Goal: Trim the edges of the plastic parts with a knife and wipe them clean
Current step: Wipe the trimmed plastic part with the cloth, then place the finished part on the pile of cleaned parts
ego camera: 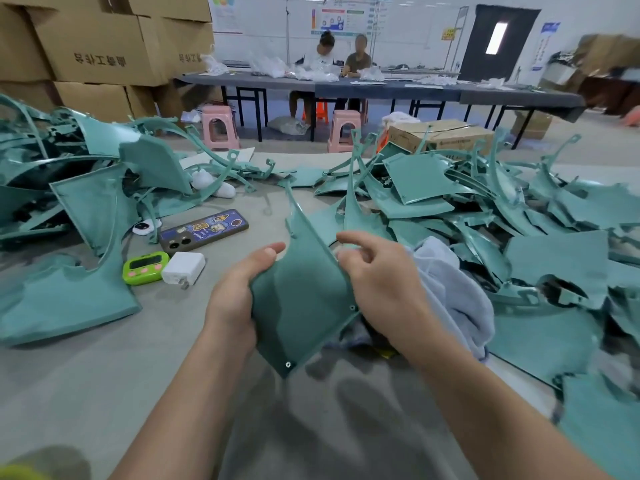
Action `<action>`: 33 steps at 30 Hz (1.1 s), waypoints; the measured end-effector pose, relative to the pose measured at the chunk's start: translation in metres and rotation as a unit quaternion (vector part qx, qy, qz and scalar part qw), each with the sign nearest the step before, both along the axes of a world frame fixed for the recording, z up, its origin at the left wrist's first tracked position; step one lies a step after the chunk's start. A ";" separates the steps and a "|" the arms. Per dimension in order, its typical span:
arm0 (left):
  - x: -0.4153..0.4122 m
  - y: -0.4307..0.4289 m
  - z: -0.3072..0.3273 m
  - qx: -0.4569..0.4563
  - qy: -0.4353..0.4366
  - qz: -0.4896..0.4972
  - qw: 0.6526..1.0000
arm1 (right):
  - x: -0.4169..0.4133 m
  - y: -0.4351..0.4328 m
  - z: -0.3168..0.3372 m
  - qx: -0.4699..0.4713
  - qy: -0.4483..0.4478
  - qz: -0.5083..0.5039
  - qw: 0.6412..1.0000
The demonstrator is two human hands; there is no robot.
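Held in the near centre, just above the grey table (pixel 104 375): one teal plastic part (pixel 304 299), a curved panel with a narrow tip pointing far and two small screw holes along its near right edge. Gripped along its left edge by the left hand (pixel 239 292), thumb on top and fingers curled underneath. Met at its upper right edge by the right hand (pixel 377 275), fingers curled and index finger stretched leftward; cannot tell whether pinching the edge or only touching it. Just right of that hand, partly under it, a crumpled pale blue cloth (pixel 453 296). Further right, a large heap of teal parts (pixel 519 230); on the left, another heap (pixel 86 188) of the same panels and thin curved strips. Left of the held part, on the table: a phone (pixel 204 230) in a blue printed case, a green timer (pixel 145 268) and a white charger (pixel 183 268) just beside each other. Beyond the table's far edge, a cardboard box (pixel 440 135) and pink stools (pixel 220 126). Far back, two people seated at a long dark table (pixel 381 88); stacked cartons (pixel 97 46) at far left.
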State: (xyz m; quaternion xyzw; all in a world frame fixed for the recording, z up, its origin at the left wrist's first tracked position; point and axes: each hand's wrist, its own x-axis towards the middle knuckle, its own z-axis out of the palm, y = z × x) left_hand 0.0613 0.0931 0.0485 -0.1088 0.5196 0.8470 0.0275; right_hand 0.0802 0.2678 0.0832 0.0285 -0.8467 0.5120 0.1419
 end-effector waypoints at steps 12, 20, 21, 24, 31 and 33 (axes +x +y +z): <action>0.023 0.018 0.002 0.042 0.056 -0.179 0.981 | 0.034 0.020 -0.018 -0.341 -0.130 0.042 0.930; 0.060 0.056 0.022 -0.096 0.130 -0.235 0.958 | 0.091 0.087 -0.003 -0.149 -0.093 0.055 0.983; 0.067 0.066 0.027 -0.121 0.145 -0.232 0.954 | 0.104 0.096 -0.003 -0.134 -0.079 0.026 0.987; 0.097 0.103 0.037 -0.219 0.209 -0.191 0.934 | 0.152 0.124 -0.009 -0.171 -0.036 -0.016 0.984; 0.213 0.223 0.013 -0.146 0.180 -0.360 0.904 | 0.312 0.182 -0.038 -0.394 0.029 -0.176 0.902; 0.247 0.252 -0.002 -0.126 0.133 -0.439 0.880 | 0.363 0.193 -0.055 -0.436 0.005 -0.223 0.872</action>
